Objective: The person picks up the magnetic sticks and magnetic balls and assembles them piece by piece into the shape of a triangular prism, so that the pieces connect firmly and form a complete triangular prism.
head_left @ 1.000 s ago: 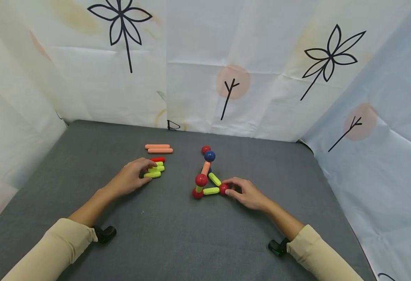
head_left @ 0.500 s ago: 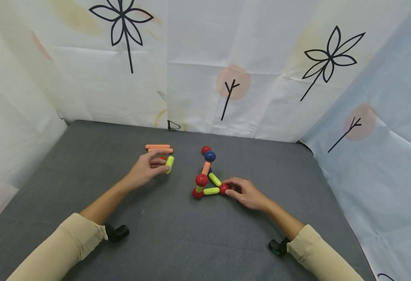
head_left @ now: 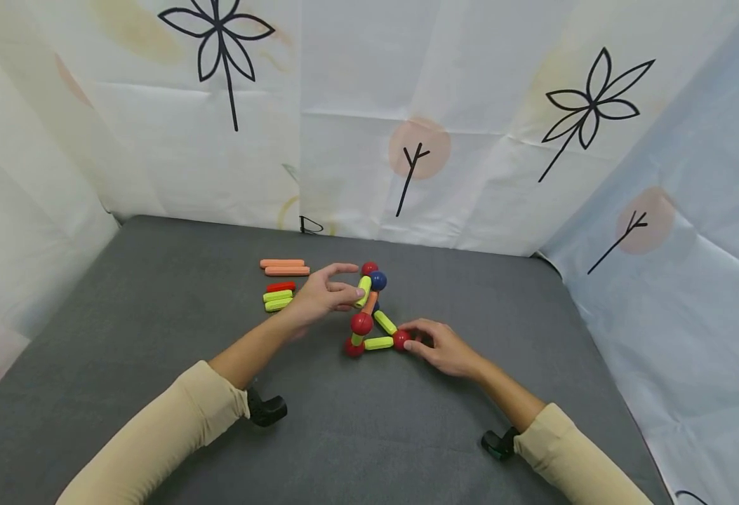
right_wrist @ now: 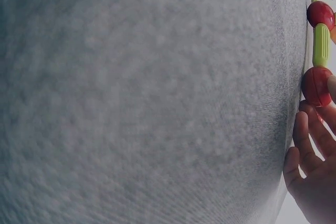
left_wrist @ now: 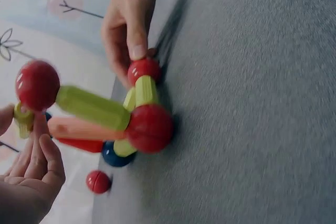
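In the head view my left hand [head_left: 321, 298] pinches a yellow-green building rod [head_left: 364, 289] between thumb and fingers. It holds the rod beside an upper blue ball [head_left: 378, 281] of a ball-and-rod frame. My right hand [head_left: 441, 347] grips the red ball [head_left: 400, 340] at the frame's right corner, thumb and fingers at its sides. Two yellow-green rods run from that ball. One leads to the red ball [head_left: 354, 347] at the front left corner, where an upright rod [left_wrist: 93, 108] carries another red ball [left_wrist: 38, 85]. An orange rod [head_left: 370, 303] spans the top.
Left of the frame lie two orange rods [head_left: 287, 271], a red rod [head_left: 281, 287] and two yellow-green rods [head_left: 278, 296] on the grey tabletop [head_left: 318, 435]. A loose red ball [left_wrist: 98, 181] sits behind the frame. Printed white curtains [head_left: 356, 84] enclose the back and sides.
My left hand has picked up a yellow-green rod from the group at left and carried it right to the frame's top. My right hand stays on its red ball.
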Demonstrator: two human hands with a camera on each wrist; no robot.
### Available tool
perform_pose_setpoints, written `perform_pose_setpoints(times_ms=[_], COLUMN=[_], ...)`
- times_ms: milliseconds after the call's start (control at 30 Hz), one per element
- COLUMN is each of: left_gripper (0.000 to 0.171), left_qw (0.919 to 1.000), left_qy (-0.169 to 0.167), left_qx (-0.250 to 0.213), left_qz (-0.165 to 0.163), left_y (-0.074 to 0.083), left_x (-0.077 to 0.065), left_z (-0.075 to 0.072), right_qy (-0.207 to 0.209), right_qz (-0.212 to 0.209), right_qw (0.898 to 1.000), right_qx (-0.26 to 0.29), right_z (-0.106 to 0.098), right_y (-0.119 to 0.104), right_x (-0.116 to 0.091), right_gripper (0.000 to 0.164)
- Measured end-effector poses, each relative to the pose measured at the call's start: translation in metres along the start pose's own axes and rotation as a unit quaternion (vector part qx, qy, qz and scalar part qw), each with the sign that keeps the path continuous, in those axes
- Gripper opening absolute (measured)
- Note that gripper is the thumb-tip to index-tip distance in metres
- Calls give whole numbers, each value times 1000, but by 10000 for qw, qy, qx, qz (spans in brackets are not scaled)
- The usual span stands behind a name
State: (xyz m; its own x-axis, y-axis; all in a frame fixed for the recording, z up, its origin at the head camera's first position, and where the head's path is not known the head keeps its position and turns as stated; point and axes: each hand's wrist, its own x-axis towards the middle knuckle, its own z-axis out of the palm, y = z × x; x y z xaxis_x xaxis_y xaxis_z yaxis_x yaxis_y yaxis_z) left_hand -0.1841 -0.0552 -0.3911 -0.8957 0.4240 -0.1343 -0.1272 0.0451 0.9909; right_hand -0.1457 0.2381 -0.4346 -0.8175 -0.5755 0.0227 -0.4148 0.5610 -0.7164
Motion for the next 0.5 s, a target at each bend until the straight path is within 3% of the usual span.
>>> perform_pose_setpoints(times_ms=[200,500], left_gripper=[59,66], left_qw=[9993,9973], left_qy=[-111,-193], left_qx=[210,223], left_qz=[-295,-675], left_y=[-1,-1], left_x=[2,4], left_z=[10,11], right_qy=[42,65], right_qz=[-78,-77], right_qw=[10000,9999], right_qx=[15,-26], right_z=[1,1], right_y=[0,1], right_x=[0,0], right_gripper=[32,32])
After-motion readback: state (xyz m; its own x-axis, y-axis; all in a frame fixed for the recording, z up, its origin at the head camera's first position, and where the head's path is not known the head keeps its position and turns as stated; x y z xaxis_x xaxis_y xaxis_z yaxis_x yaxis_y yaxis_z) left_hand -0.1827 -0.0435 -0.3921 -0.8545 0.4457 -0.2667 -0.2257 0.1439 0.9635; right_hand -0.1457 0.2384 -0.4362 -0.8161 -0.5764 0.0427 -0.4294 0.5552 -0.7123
